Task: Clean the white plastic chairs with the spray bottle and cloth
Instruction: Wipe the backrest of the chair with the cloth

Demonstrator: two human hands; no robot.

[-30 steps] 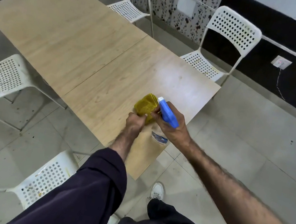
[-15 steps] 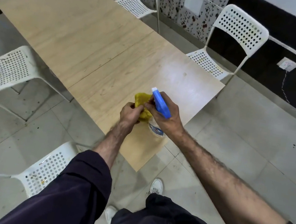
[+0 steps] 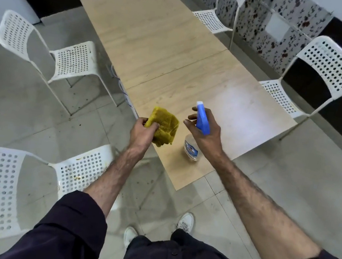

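The hands (image 3: 142, 132) with cloth (image 3: 162, 125) and bottle (image 3: 196, 133) have parted.

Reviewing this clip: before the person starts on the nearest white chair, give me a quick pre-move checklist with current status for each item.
1. Yellow cloth in left hand: ok, firm grip.
2. Spray bottle in right hand: ok, though index finger extended off the trigger.
3. Nozzle aimed at a chair: not ok, it points over the table.
4. Nearest chair within reach: ok, lower left beside the person.
5. Liquid left in bottle: cannot tell.

Matt wood table (image 3: 167, 46), perforated plastic chairs (image 3: 73, 60), nubby cloth (image 3: 165, 126).
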